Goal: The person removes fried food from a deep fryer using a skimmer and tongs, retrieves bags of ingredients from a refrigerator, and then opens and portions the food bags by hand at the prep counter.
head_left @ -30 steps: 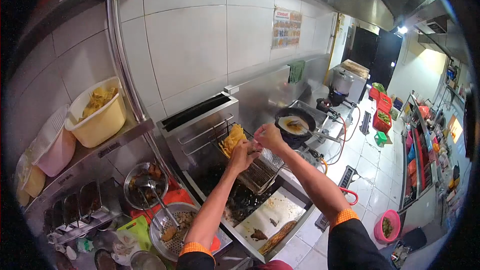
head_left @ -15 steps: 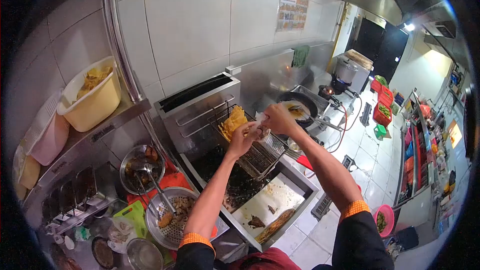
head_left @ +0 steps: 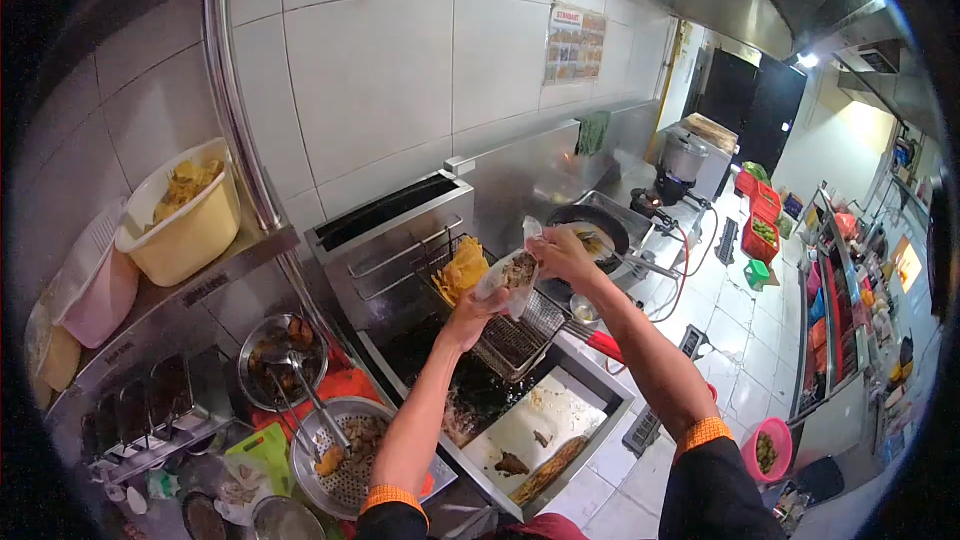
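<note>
A clear plastic bag (head_left: 516,274) with brownish food pieces inside hangs between my two hands above the fryer. My left hand (head_left: 470,318) is closed round its lower left side, while the fingers of my right hand (head_left: 564,254) pinch its upper right edge. Below and behind the bag, a wire fry basket (head_left: 514,340) rests across the fryer with yellow fried food (head_left: 462,268) at its far end. Dark oil (head_left: 425,345) bubbles under the basket. Nearer me is a pale metal draining tray (head_left: 545,408) with a few browned scraps on it.
A perforated colander (head_left: 340,485) and a steel bowl (head_left: 262,395) with utensils stand to the left. A yellow tub (head_left: 185,240) sits on the shelf above them. Beyond the fryer, a black wok (head_left: 610,225) is on the stove. A red basket handle (head_left: 604,344) sticks out to the right.
The bag, bunched and mostly hidden between my hands before, now hangs spread out with its contents showing. Both hands have shifted slightly lower in the view.
</note>
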`<state>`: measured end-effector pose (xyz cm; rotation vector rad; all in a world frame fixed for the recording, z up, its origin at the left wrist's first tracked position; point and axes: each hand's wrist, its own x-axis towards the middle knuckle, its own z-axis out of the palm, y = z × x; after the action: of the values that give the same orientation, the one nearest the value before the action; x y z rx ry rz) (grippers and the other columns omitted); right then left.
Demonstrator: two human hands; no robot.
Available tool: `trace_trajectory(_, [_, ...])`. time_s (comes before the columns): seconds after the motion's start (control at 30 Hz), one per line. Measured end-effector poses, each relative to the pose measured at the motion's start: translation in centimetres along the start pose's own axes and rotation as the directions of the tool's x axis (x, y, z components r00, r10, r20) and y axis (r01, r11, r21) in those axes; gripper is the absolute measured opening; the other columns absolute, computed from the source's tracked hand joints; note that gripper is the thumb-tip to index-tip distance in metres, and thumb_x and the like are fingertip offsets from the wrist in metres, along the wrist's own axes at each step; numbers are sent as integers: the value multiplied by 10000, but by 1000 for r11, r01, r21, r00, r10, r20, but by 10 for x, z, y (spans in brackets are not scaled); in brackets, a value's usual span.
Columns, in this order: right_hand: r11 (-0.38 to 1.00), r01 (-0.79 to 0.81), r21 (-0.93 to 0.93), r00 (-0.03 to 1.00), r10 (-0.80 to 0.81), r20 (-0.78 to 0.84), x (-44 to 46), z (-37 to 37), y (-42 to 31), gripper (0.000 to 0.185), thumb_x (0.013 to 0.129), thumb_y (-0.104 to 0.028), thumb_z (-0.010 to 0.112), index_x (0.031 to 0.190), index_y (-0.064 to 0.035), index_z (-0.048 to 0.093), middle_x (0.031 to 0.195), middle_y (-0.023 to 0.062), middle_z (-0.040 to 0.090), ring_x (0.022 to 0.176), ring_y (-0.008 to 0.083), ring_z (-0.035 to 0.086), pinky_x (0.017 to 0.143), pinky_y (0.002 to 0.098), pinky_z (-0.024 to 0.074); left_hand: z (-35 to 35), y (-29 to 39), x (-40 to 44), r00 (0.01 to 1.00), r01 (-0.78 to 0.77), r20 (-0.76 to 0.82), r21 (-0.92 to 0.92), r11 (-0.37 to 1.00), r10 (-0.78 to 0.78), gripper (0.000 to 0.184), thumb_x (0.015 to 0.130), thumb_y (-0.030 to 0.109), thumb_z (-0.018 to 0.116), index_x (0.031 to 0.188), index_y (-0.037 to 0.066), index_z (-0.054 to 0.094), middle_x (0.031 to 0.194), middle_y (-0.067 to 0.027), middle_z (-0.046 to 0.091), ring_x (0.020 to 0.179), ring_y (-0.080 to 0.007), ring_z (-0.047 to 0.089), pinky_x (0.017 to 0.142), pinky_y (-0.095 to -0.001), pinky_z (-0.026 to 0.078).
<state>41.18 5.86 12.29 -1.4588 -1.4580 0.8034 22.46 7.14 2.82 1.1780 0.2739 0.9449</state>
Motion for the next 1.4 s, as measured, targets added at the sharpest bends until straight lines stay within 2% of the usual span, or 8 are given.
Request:
trace_trajectory(0.2, [944,-107,311,994,92,60,-12,9,-4,255,907,-288,459,973,-48,515,880,36,543,800,144,572,686,318,534,18,3,8,978,-78,-203,-183,980,40,446,920,414,433,1206,73,461,1116,-53,561,999,-171,562,803,-346,501])
trace_trajectory(0.47, [950,-18,311,979,-47,200,-37,29,-22,356,851,-268,611,1103,-42,500,984,61,552,888,141,565,691,294,520,22,-3,24,756,-156,-545,389,908,363,344,949,302,434,938,0,599,840,-57,605,743,-124,527,682,-280,434])
trace_trajectory(0.6, [972,218,88,969,-226,97,-32,39,-4,434,728,-264,734,1015,-8,532,897,57,599,778,108,560,646,263,479,21,4,23,757,-196,-573,259,946,314,382,943,329,436,901,-15,597,827,-69,607,731,-132,533,683,-285,435])
trace_trajectory(0.7, [986,145,79,987,-149,55,-35,42,-3,434,698,-275,758,943,15,548,824,66,607,726,110,556,638,262,465,11,4,21,774,24,-492,652,758,399,420,936,375,434,893,-11,595,807,-63,599,714,-133,528,663,-289,433])
trace_trajectory(0.87, [973,229,-38,973,-228,28,-41,40,-13,349,738,-214,733,933,15,557,796,42,593,715,86,542,635,251,456,6,8,22,868,-173,-434,191,966,241,437,931,416,430,823,18,573,780,-25,569,690,-111,526,618,-277,429])
trace_trajectory(0.93, [956,121,266,991,-133,27,-42,42,-16,382,726,-286,731,882,29,582,761,85,622,701,107,556,648,269,459,10,11,23,861,-181,-450,165,970,237,422,930,412,436,793,34,564,764,-19,563,676,-95,519,605,-264,429])
trace_trajectory(1.1, [987,131,88,990,-125,-72,-49,44,-9,353,777,-222,696,980,39,574,859,82,628,762,108,559,685,258,456,4,-5,28,856,-235,-457,72,969,242,393,905,405,491,928,23,586,830,-27,607,709,-117,583,626,-264,474])
trace_trajectory(1.4, [974,143,177,990,-143,-14,-30,38,-2,261,892,-215,548,859,36,615,717,-13,581,673,51,488,561,232,402,10,-1,9,875,6,-482,-104,995,-55,436,907,471,432,1105,92,517,940,-22,601,819,-137,603,605,-287,488])
